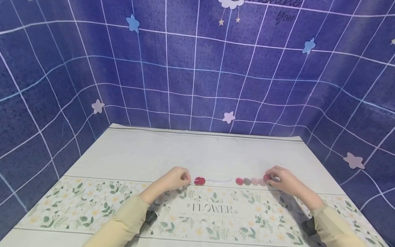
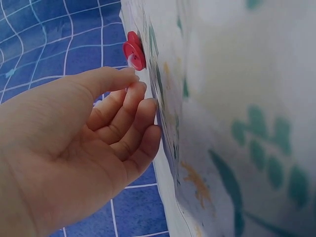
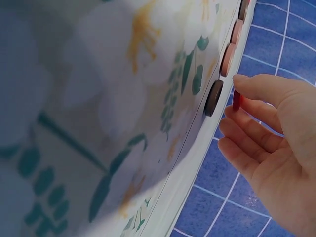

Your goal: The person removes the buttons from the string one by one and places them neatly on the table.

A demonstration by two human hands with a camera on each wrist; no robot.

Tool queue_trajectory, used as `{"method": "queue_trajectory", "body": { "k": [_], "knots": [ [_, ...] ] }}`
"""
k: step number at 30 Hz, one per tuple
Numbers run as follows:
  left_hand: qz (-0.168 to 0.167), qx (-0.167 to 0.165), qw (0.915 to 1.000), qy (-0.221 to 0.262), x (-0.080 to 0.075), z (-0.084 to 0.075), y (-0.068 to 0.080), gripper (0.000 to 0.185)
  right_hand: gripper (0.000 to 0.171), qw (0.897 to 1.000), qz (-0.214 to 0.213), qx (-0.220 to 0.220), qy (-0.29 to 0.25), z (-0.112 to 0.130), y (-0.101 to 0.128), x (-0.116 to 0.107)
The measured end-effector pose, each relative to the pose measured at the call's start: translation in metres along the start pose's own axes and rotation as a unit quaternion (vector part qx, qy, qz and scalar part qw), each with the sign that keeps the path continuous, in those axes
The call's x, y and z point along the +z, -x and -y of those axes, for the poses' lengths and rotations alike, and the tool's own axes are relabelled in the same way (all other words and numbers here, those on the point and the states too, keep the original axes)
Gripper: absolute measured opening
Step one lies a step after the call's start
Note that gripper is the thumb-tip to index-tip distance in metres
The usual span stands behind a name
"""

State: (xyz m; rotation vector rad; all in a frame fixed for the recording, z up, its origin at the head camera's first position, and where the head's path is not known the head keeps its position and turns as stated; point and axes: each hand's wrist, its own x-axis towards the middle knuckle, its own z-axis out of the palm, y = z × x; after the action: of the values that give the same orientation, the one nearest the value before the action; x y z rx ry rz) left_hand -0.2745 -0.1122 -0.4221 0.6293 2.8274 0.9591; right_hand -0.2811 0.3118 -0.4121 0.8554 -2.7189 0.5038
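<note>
The person leans both arms in over the desk [image 1: 172, 147], and from where I stand it looks like stringing buttons, with fetching the next one as the step in hand. The left grip [image 1: 172, 179] seems to pinch a white cord [image 1: 219, 181] near its left end, right beside two overlapping red buttons [image 1: 200, 180]. These sit about midway between the desk's left and right edges, on the plain strip just beyond the floral print; the cord appears to pass through them, though I can't make out the holes well enough to swear to it.

The right grip [image 1: 285, 181] has one red button [image 3: 236, 100] nipped between thumb and finger, lifted just beside the dark brown button [image 3: 214, 98] at the right end of a row. That row lies over toward the desk's right edge: another red button [image 1: 239, 181] leads it on the left, then a grey button [image 1: 247, 181] and two pink ones.

The cord's free end stops just short of the row. The next move, I'd judge, calls for bringing button and free end together, hole facing the tip, while the left end stays pinched.
</note>
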Motion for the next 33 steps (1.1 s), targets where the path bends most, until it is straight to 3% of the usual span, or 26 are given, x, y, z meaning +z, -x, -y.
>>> {"method": "queue_trajectory", "body": {
  "k": [33],
  "knots": [
    [-0.002, 0.008, 1.0, -0.002, -0.001, -0.002, 0.001, 0.005, 0.024, 0.998, 0.025, 0.06, 0.027, -0.011, 0.015, -0.007]
  ]
}}
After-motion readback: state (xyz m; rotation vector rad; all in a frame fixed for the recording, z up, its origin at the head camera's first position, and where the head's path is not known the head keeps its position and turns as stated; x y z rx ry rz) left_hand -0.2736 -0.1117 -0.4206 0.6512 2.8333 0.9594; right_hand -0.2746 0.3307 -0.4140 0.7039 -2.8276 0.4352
